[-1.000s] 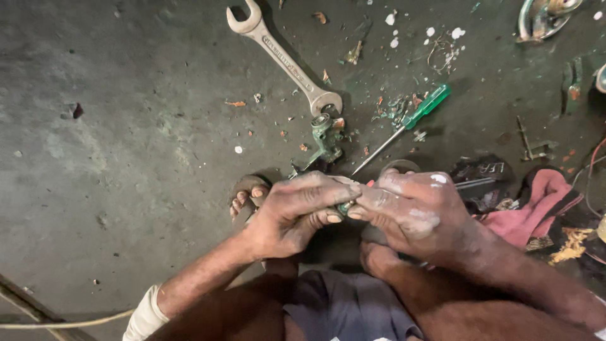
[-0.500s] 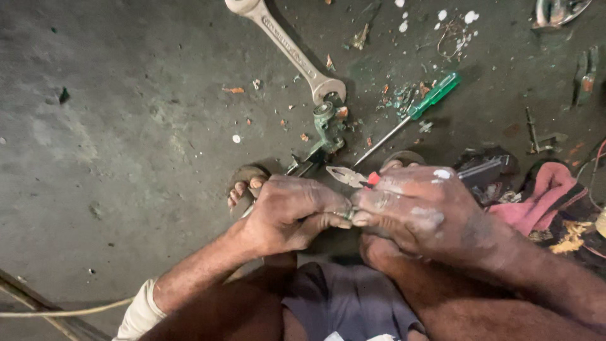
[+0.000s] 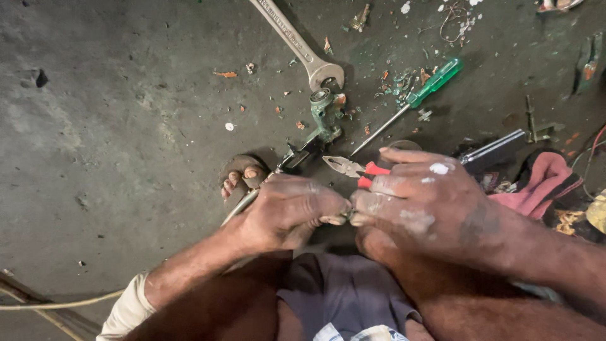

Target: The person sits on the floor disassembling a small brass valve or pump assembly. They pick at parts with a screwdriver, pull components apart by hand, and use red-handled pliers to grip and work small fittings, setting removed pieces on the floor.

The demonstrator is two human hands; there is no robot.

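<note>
My left hand (image 3: 287, 211) and my right hand (image 3: 420, 205) meet fingertip to fingertip over my lap, both pinching a small part that the fingers hide. A thin metal rod (image 3: 240, 207) sticks out from under my left hand toward my toes (image 3: 242, 178). Red-handled pliers (image 3: 353, 168) lie just beyond my right hand's fingers, jaws pointing left. A small green metal fitting (image 3: 323, 117) lies on the floor beyond them.
On the grey concrete floor lie a large open-end spanner (image 3: 297, 44), a green-handled screwdriver (image 3: 416, 101), a dark tool handle (image 3: 495, 150) and a pink rag (image 3: 543, 186). Scraps and paint chips are scattered at top right. A cord (image 3: 57, 305) runs at lower left.
The view has shifted, so the spanner and screwdriver sit higher in frame. The red-handled pliers now show beyond my right hand. Both hands stay joined on the small part.
</note>
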